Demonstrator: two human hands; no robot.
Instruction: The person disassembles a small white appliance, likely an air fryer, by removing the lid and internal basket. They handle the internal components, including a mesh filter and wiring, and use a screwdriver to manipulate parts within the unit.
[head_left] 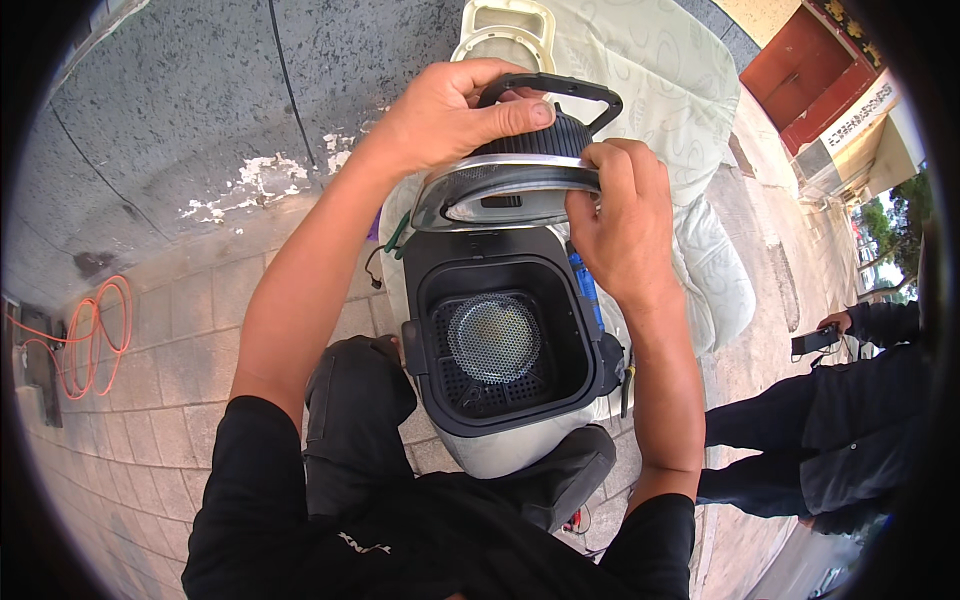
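Note:
A boxy black air fryer pot [505, 420] stands between my knees, and a round perforated metal plate [494, 338] lies at its bottom. Beyond it, the air fryer lid [510, 175] is tilted up, its ribbed black top facing away. My left hand [470, 112] is closed on a black plastic frame [575, 88] at the lid's top, thumb across it and fingers partly hidden behind. With bent fingers, my right hand [630, 215] grips the lid's right edge.
A cream plastic ring-shaped part [505, 28] lies on a pale patterned cushion [650, 90] at the back. Blue-handled tool [585, 285] lies right of the pot. An orange cable [98, 340] coils by the grey wall. At right stands a person [840, 410] holding a black device [815, 340].

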